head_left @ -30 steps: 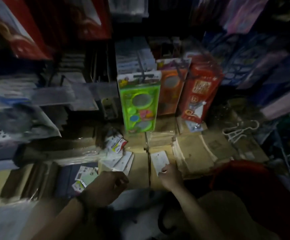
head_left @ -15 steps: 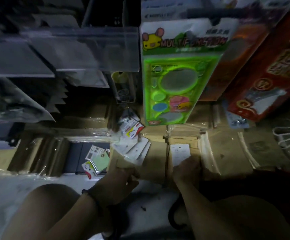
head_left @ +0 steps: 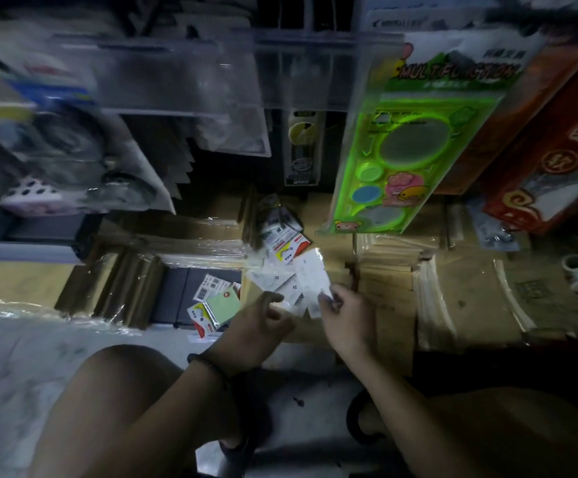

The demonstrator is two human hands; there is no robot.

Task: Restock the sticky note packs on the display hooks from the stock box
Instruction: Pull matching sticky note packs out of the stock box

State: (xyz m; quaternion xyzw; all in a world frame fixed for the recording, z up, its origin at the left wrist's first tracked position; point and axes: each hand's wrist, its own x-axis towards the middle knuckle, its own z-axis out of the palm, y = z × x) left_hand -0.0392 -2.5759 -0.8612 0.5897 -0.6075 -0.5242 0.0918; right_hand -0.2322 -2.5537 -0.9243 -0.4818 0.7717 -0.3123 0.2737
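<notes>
Grip: we see the right hand (head_left: 347,317) pinching a white pack (head_left: 311,277) by its lower end, thumb and fingers closed on it.
Left hand: left hand (head_left: 254,327) loosely curled, fingers half open, gripping nothing we can make out; beaded band on the wrist.
Held pack: tilted, lifted over the brown cardboard box (head_left: 387,305), between both hands.
Other white packs: white packs (head_left: 273,281) lie fanned on the box, just beside the left fingertips.
Green pack: green sticky note pack (head_left: 223,305) lies on a dark surface, left of the left hand.
Red-yellow packs: red-yellow packs (head_left: 285,244) sit above the fan.
Hanging: green stencil card (head_left: 415,143) hangs at upper right.
Lighting: dim and blurred; we cannot read the print.
</notes>
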